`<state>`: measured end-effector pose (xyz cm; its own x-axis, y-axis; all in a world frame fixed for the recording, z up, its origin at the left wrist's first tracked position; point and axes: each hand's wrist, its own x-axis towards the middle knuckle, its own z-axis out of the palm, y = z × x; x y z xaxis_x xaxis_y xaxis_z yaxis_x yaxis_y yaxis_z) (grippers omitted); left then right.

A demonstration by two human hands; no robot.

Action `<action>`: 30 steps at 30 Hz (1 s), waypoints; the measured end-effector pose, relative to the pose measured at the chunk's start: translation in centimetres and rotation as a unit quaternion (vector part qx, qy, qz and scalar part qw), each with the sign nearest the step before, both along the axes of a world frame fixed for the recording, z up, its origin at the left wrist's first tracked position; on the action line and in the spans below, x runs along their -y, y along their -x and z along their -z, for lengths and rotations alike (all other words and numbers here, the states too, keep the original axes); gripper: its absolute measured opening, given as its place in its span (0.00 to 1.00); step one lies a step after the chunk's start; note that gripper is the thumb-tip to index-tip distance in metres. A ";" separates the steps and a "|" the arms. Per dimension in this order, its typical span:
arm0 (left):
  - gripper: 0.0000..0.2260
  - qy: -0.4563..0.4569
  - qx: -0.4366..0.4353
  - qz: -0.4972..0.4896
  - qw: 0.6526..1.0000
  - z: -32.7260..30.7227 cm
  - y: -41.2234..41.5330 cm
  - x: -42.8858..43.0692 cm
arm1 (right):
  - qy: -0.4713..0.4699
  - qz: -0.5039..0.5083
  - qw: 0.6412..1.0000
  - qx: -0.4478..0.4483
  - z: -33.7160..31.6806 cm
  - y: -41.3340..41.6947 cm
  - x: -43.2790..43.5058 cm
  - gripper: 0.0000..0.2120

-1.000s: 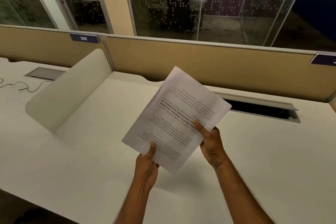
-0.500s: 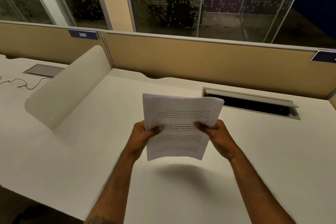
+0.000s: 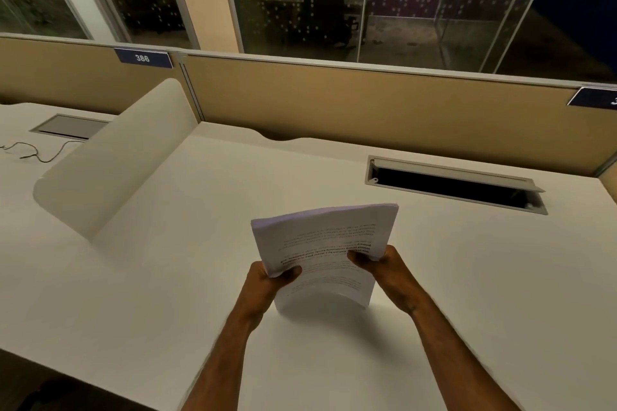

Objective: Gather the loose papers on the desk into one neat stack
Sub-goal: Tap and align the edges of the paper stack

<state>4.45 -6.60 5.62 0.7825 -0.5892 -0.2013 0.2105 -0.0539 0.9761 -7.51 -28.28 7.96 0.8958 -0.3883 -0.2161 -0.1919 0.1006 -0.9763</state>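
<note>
Both hands grasp the papers [image 3: 325, 245] upright; the left hand [image 3: 267, 280] and right hand [image 3: 389, 265] pinch the side edges; the bottom edge touches the desk [image 3: 167, 277].

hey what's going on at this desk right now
A person is holding a stack of papers upright with both bare hands, the left hand on its left side and the right hand on its right. The bottom edge looks to be resting on the white desk, bowing slightly, as if being squared up. No other loose sheets show on the desk.
</note>
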 end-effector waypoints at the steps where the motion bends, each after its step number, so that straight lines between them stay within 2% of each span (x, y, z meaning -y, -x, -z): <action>1: 0.12 -0.001 -0.004 -0.005 1.000 0.2 0.2 0.1 | -0.005 -0.002 1.000 -0.001 0.1 0.0 -0.1 0.11; 3: 0.10 0.002 -0.017 -0.024 1.000 0.3 0.4 0.3 | -0.004 -0.005 1.000 -0.004 0.0 0.0 0.0 0.11; 5: 0.14 0.021 -0.030 -0.051 0.998 -0.1 0.1 0.4 | 0.002 -0.019 1.000 0.002 -0.5 -0.2 0.6 0.14; 7: 0.14 0.070 -0.045 -0.094 0.992 -0.8 -0.6 0.6 | -0.029 -0.031 0.999 0.019 -0.9 0.2 1.8 0.25; 9: 0.12 0.138 -0.067 -0.133 0.979 -1.9 -1.2 1.0 | -0.071 -0.021 0.997 0.031 -0.7 0.9 2.7 0.42; 11: 0.15 0.195 -0.081 -0.149 0.966 -3.1 -1.5 1.8 | -0.090 -0.015 0.994 0.052 -0.1 1.3 2.5 0.49; 13: 0.17 0.242 -0.101 -0.157 0.952 -3.7 -1.2 2.8 | -0.119 -0.020 0.989 0.083 0.2 1.1 1.0 0.44; 15: 0.21 0.280 -0.128 -0.157 0.938 -4.1 -0.5 3.7 | -0.143 -0.005 0.983 0.117 -0.4 0.4 -0.6 0.33; 18: 0.36 0.306 -0.164 -0.143 0.927 -3.8 0.5 4.5 | -0.205 0.068 0.963 0.160 -2.0 -0.7 -1.3 0.19; 20: 0.38 0.308 -0.185 -0.143 0.922 -3.3 1.1 4.6 | -0.224 0.107 0.954 0.166 -2.8 -1.1 -1.2 0.14; 23: 0.37 0.294 -0.224 -0.132 0.920 -2.7 1.7 4.0 | -0.197 0.121 0.961 0.152 -2.9 -1.1 -1.0 0.13; 24: 0.34 0.291 -0.233 -0.129 0.919 -2.3 1.4 3.3 | -0.172 0.121 0.966 0.148 -2.9 -1.0 -0.8 0.13; 26: 0.17 0.274 -0.214 -0.142 0.927 -1.5 -0.5 0.7 | -0.108 0.108 0.979 0.139 -3.2 -0.6 -0.2 0.12; 27: 0.12 0.252 -0.187 -0.156 0.937 -1.2 -2.0 -0.9 | -0.084 0.102 0.983 0.130 -3.5 -0.3 0.3 0.12; 29: 0.14 0.213 -0.117 -0.172 0.955 -1.2 -4.9 -4.1 | -0.053 0.086 0.988 0.113 -3.9 0.3 1.5 0.10; 30: 0.21 0.188 -0.088 -0.171 0.963 -1.4 -6.1 -5.4 | -0.038 0.074 0.991 0.105 -3.9 0.5 2.1 0.10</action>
